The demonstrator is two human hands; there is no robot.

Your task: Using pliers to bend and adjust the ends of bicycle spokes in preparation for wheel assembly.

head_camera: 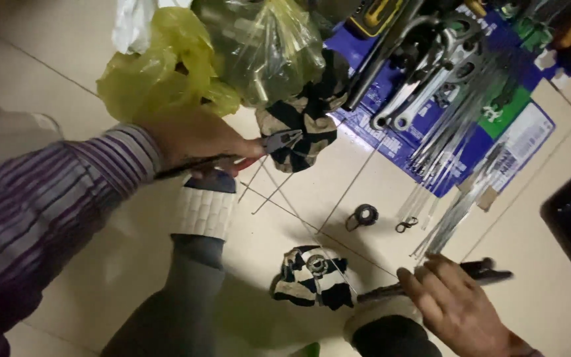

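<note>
Our left hand [196, 142] grips pliers [279, 141] just below the yellow bag [166, 73]. Well down and to the right of the bag, our right hand [454, 304] closes around a dark tool [480, 272].

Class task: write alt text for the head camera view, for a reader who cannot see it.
Over a pale tiled floor, the left hand holds red-handled pliers beside a yellow plastic bag; the right hand grips a dark tool handle. Metal wrenches lie on blue cardboard.
</note>
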